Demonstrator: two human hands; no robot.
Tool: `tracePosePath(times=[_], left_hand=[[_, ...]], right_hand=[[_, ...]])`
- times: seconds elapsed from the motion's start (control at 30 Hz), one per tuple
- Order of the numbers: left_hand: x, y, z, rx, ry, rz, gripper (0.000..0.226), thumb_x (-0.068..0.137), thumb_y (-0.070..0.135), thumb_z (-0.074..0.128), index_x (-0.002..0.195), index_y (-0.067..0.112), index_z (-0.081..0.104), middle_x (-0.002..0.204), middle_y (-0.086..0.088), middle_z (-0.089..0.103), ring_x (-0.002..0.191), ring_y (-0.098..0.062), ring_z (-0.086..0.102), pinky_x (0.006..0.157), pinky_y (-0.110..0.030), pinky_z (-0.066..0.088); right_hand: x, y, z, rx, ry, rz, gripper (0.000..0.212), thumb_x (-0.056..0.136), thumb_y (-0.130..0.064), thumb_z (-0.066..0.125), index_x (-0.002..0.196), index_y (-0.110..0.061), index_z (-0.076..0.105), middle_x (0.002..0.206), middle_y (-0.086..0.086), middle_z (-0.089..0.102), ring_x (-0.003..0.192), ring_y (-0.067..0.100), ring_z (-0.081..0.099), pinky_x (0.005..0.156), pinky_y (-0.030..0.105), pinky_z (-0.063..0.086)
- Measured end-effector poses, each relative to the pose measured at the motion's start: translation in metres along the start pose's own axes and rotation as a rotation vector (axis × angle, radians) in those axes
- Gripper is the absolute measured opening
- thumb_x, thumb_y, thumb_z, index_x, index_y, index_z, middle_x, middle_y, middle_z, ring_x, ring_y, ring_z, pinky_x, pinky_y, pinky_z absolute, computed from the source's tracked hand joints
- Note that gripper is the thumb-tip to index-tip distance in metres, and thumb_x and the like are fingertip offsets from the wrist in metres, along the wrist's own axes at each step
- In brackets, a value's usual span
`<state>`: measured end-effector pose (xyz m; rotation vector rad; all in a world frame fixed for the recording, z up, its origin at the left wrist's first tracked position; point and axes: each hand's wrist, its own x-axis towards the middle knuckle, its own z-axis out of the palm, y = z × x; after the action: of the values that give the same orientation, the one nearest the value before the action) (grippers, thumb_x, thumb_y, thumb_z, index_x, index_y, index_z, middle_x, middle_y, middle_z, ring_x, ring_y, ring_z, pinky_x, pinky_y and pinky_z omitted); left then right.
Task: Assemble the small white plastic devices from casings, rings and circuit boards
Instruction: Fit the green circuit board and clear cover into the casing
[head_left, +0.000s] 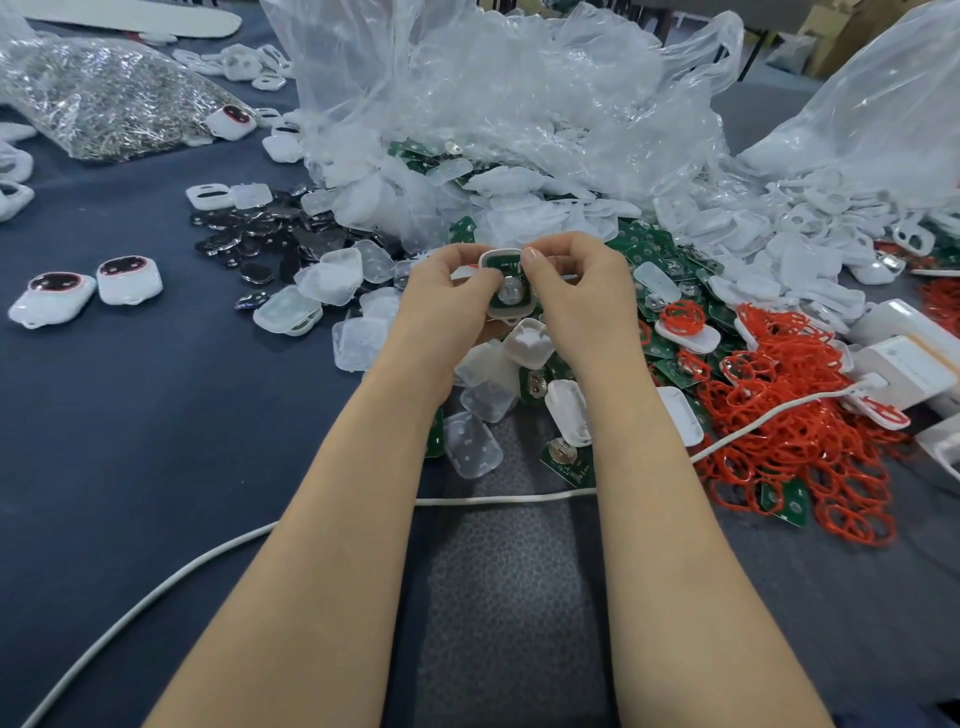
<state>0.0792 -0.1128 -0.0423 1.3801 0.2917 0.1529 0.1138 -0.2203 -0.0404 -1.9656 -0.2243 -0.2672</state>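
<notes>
My left hand and right hand both pinch their grip on one white casing, green circuit board inside, above the table at twelve o'clock. Uneven thumb pressure could tilt and jam the board.

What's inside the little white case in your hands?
A green circuit board with a round silver part sits in the casing. Both thumbs cover its edges; underneath is hidden.
</notes>
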Motion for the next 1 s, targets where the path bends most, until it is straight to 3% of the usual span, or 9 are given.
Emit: tracePosePath(times=[0.2,0.33,0.5,1.0], left_hand=[[0.0000,-0.0010,-0.0001,0.007,-0.007,0.001,0.015,0.094,0.006,0.050,0.100,0.015,0.061,0.090,-0.007,0.069,0.077,-0.016,0.069,0.073,-0.030,0.060],[0.0011,-0.0012,0.0006,-0.008,0.008,-0.003,0.019,0.094,0.004,0.049,0.107,0.012,0.061,0.094,-0.009,0.069,0.081,-0.017,0.070,0.073,-0.029,0.060],[0.0018,-0.0010,0.0010,0.009,0.007,0.014,0.017,0.090,0.004,0.057,0.103,0.013,0.060,0.093,-0.010,0.070,0.078,-0.018,0.070,0.080,-0.035,0.060],[-0.0020,-0.0023,0.0015,0.091,-0.038,0.091,0.025,0.088,0.002,0.062,0.110,0.013,0.056,0.087,-0.009,0.071,0.072,-0.012,0.067,0.089,-0.039,0.056]], right_hand=[[-0.0010,0.0004,0.0033,0.024,0.011,0.034,0.003,0.090,-0.017,0.061,0.088,-0.019,0.062,0.071,-0.009,0.054,0.071,0.010,0.054,0.073,0.028,0.048],[-0.0032,-0.0030,0.0010,-0.052,0.048,-0.064,0.009,0.092,-0.015,0.056,0.092,-0.024,0.059,0.080,-0.003,0.057,0.075,0.013,0.054,0.075,0.028,0.047],[-0.0054,-0.0063,0.0010,-0.221,0.031,-0.159,0.016,0.093,-0.015,0.054,0.101,-0.018,0.066,0.100,0.002,0.052,0.082,0.012,0.049,0.082,0.028,0.043],[-0.0066,-0.0068,0.0016,-0.234,0.025,-0.142,0.015,0.089,-0.011,0.056,0.102,-0.015,0.063,0.104,0.006,0.055,0.082,0.013,0.047,0.081,0.028,0.043]])
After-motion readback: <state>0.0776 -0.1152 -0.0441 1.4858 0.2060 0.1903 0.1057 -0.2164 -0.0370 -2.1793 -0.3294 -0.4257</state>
